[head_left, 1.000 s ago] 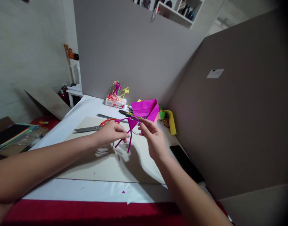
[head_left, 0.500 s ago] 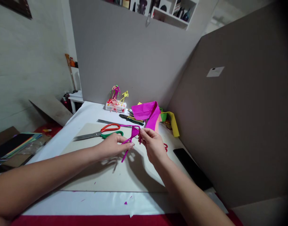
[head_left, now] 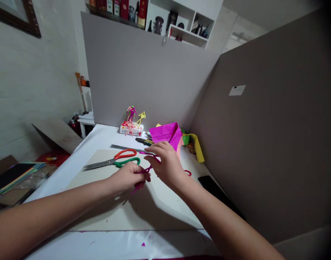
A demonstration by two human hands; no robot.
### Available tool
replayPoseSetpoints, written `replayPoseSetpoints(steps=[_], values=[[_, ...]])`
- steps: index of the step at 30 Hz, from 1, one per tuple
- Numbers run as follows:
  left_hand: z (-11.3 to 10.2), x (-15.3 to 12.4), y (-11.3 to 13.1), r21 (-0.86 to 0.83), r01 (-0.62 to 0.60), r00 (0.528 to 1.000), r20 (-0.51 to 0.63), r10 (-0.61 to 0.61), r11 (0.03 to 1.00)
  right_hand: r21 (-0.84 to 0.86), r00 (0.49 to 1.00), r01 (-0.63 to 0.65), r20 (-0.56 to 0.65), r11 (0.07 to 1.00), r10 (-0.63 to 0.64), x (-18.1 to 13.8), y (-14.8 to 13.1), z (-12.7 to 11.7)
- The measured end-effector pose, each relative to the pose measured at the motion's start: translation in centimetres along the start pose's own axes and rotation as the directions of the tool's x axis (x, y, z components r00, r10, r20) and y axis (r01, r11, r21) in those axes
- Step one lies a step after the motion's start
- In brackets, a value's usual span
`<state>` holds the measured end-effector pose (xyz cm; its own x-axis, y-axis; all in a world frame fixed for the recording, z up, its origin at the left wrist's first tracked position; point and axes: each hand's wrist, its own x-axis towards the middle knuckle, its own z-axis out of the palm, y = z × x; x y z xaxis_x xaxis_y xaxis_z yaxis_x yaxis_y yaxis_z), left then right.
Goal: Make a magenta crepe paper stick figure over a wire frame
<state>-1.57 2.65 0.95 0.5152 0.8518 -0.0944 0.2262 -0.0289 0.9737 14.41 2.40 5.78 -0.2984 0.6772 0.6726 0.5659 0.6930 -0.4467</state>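
Note:
My left hand (head_left: pixel 131 176) is closed in a pinch on a small magenta paper-wrapped wire figure (head_left: pixel 148 169), whose thin limbs stick out past the fingers. My right hand (head_left: pixel 165 162) is just to the right, thumb and fingers apart around the figure's upper limb, and it hides part of the figure. Large scissors (head_left: pixel 111 163) with one orange and one green handle lie on the pale board (head_left: pixel 100 213), left of my hands. Behind my right hand are a folded magenta paper strip (head_left: pixel 165 131) and pliers (head_left: pixel 140 141), partly covered.
Small wire figures (head_left: pixel 131 113) stand on a white and red box (head_left: pixel 132 129) at the back. Thin wires (head_left: pixel 122 146) lie behind the scissors. A yellow strip (head_left: pixel 197 146) and a black flat object (head_left: pixel 214 191) are at right. Grey panels (head_left: pixel 146 76) rise behind and beside the table.
My right hand has opened from its pinch on the figure, its fingers now spread above it. The figure has turned lower and is more hidden. The camera view has tilted up slightly.

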Motion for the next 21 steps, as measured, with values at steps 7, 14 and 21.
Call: replayPoseSetpoints(steps=[7,14,21], values=[[0.1,-0.5,0.0,0.132,-0.006,0.999,-0.031,0.01,0.991,-0.108,0.999,0.041,0.008,0.993,-0.04,-0.2,-0.4,0.2],[-0.1,-0.8,0.1,0.288,-0.097,0.991,-0.06,0.119,0.953,-0.14,0.997,0.076,0.006,0.987,-0.076,-0.3,-0.7,-0.2],[-0.1,-0.9,0.2,0.339,-0.114,0.989,-0.054,0.14,0.934,-0.144,0.998,0.066,0.031,0.987,-0.062,-0.7,-1.4,-0.7]])
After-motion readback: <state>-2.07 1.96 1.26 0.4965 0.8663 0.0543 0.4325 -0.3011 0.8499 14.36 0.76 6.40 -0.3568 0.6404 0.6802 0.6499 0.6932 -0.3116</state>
